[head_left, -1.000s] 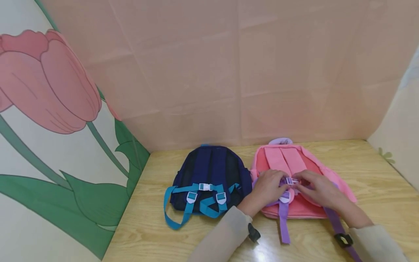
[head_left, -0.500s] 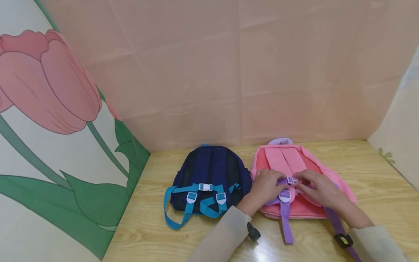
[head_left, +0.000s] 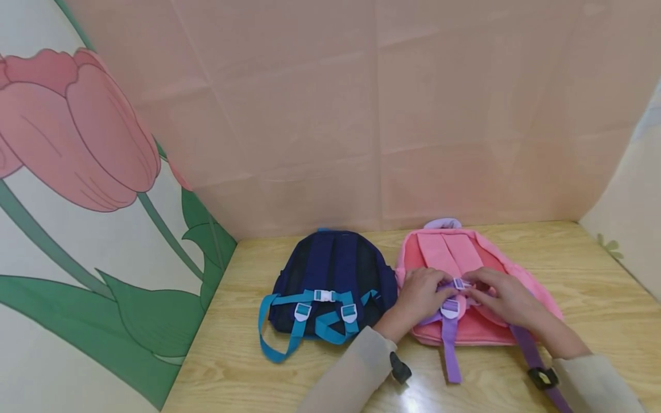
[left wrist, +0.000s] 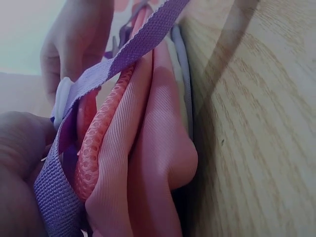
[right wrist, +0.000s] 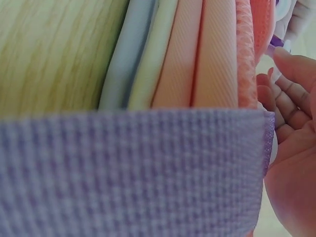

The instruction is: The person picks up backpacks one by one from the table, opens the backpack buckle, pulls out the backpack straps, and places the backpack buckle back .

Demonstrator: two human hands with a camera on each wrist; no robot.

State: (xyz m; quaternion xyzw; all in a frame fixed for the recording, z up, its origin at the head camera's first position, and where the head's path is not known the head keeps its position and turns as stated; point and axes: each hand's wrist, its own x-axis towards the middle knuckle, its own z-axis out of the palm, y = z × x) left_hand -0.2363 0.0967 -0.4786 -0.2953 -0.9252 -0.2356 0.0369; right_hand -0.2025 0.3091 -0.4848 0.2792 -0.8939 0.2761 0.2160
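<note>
Head view | both hands [head_left: 420, 293] [head_left: 506, 295], angled inward, pinch white buckle [head_left: 459, 284] | pink backpack [head_left: 454, 250] beneath

The pink backpack [head_left: 457, 252], at 4 o'clock in the head view, shows matt twilled cloth with coarse mesh, the navy backpack [head_left: 330, 267] at 6 o'clock matt cloth, the purple strap [head_left: 450, 350] ribbed webbing, the white buckle [head_left: 459, 284] smooth plastic, and the tabletop [head_left: 222, 344] glossy wood grain.

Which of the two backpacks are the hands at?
The pink backpack on the right, with purple straps: left hand and right hand meet at its pale buckle. The navy backpack has teal straps, and no hand at its white buckle.
</note>
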